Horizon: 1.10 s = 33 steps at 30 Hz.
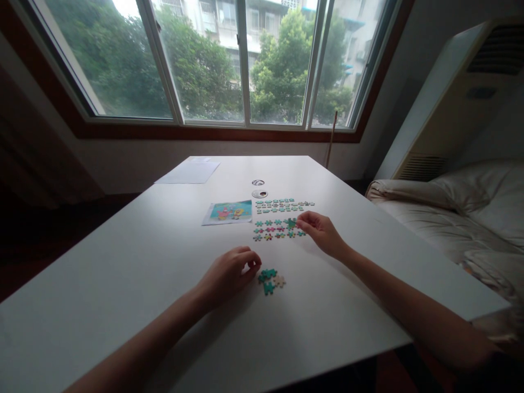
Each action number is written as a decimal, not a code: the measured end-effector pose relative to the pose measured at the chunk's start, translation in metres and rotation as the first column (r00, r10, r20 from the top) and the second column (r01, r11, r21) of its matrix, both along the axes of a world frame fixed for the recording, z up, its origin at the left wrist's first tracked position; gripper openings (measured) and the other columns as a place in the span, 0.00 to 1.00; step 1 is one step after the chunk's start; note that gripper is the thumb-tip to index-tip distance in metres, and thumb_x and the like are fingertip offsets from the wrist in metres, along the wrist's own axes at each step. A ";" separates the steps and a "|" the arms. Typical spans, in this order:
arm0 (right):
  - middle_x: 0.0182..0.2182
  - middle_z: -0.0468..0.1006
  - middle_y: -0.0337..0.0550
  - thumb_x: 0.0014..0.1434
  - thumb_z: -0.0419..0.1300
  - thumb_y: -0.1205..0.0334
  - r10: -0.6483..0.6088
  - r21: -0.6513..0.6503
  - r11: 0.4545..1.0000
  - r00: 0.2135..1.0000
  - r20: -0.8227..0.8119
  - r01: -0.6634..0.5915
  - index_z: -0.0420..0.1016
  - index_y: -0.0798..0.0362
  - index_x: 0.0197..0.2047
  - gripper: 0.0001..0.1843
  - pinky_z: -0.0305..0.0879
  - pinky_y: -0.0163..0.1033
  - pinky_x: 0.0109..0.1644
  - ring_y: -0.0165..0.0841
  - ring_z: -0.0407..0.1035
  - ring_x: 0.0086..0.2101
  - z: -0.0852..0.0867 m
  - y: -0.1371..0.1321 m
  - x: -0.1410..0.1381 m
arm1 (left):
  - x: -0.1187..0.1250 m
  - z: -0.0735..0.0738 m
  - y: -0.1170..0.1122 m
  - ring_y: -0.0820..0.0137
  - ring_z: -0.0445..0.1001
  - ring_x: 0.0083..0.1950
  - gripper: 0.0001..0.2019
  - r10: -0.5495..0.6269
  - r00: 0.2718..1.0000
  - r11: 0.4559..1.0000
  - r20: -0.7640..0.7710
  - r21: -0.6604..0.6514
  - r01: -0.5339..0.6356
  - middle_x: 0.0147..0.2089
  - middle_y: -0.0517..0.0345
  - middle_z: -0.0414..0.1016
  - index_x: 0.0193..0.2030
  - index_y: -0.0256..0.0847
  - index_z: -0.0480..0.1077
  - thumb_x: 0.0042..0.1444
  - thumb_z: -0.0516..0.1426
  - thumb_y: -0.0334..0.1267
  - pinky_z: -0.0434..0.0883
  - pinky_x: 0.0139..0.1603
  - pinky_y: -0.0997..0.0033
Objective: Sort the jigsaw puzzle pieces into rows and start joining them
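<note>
My right hand (321, 232) pinches a green puzzle piece (291, 223) at the right end of a row of laid-out pieces. Sorted puzzle pieces (278, 230) lie in several short rows, pink and multicoloured ones below the green. Nearer to me, my left hand (235, 270) is closed, thumb and forefinger tips together beside a small pile of loose puzzle pieces (269, 287). Most of that pile is green, and one piece (279, 280) shows pale beige. Whether anything sits between the left fingertips is hidden. A cartoon picture sheet (229, 212) lies left of the rows.
On the white table (123, 262), two round items (259, 194) lie beyond the rows. White paper (189, 171) covers the far left corner. A pale sofa (458, 213) stands on the right, before a tall floor unit (454, 103). Windows (213, 65) span the far wall.
</note>
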State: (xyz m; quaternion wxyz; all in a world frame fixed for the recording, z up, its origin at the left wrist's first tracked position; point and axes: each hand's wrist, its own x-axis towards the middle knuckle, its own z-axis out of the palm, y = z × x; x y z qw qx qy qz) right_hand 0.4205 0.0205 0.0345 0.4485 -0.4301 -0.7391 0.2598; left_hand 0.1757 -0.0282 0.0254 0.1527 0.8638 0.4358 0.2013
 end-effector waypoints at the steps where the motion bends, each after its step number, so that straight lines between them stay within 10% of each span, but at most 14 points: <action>1: 0.22 0.67 0.37 0.55 0.52 0.55 -0.012 0.014 1.000 1.000 0.014 0.012 0.68 0.56 0.31 0.12 0.56 0.32 0.28 0.26 0.58 0.25 0.001 0.002 0.002 | 0.000 0.000 0.000 0.73 0.66 0.30 0.08 0.002 1.000 1.000 -0.001 0.002 -0.002 0.31 0.58 0.69 0.33 0.40 0.71 0.52 0.50 0.31 0.63 0.32 0.76; 15: 0.27 0.76 0.44 0.52 0.54 0.60 -0.321 -0.038 0.910 0.758 0.568 0.414 0.74 0.56 0.30 0.10 0.57 0.32 0.31 0.30 0.67 0.29 -0.011 0.105 0.068 | -0.003 -0.003 0.001 0.73 0.66 0.31 0.08 -0.005 1.000 0.999 0.008 0.042 0.005 0.31 0.58 0.69 0.33 0.41 0.70 0.53 0.50 0.31 0.63 0.32 0.75; 33: 0.32 0.76 0.44 0.50 0.55 0.56 -0.337 0.042 0.911 0.682 0.649 0.410 0.74 0.53 0.36 0.13 0.57 0.33 0.33 0.31 0.67 0.30 -0.029 0.116 0.064 | 0.000 0.002 -0.002 0.73 0.66 0.30 0.08 0.000 1.000 0.998 0.000 0.056 0.000 0.31 0.57 0.69 0.33 0.40 0.70 0.54 0.50 0.31 0.63 0.31 0.75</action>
